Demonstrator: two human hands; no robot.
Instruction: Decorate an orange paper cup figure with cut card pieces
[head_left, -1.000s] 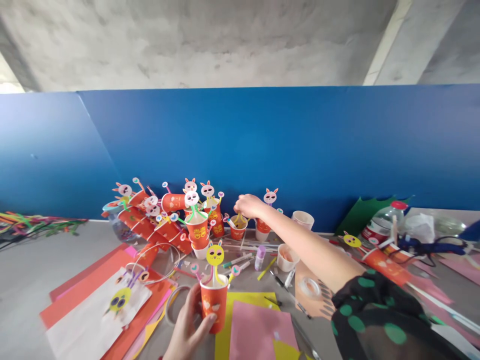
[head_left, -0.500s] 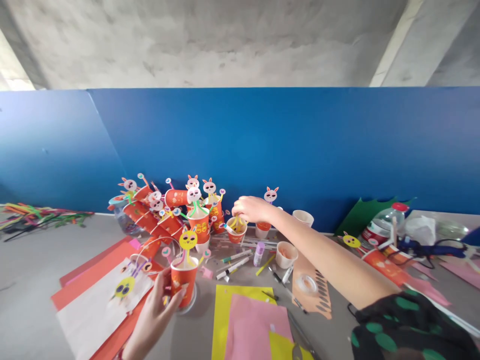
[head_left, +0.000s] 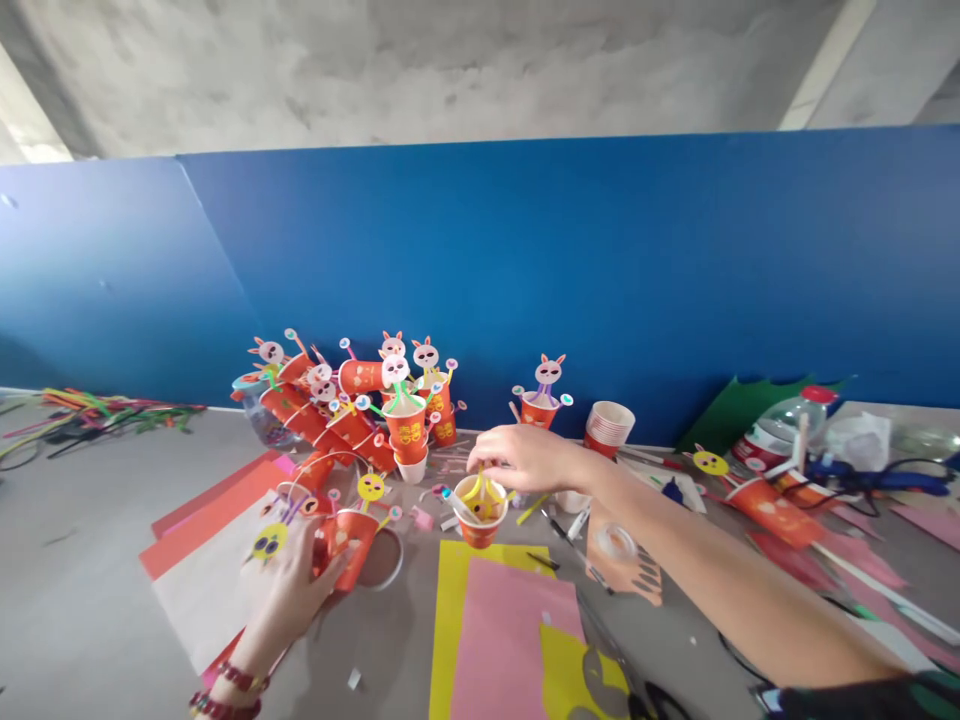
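The right hand [head_left: 529, 458] pinches, it seems, a small cup's [head_left: 480, 512] rim and should carry it level, while the left hand [head_left: 289, 590] clasps the tilted rabbit cup [head_left: 346, 545]

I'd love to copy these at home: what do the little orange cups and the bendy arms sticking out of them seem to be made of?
The orange cup under the right hand looks like thin matte paper, with a rolled rim and white inside. The bendy yellow stems seem to be pipe cleaners or plastic straws; too small to tell. The cup in the left hand looks alike.
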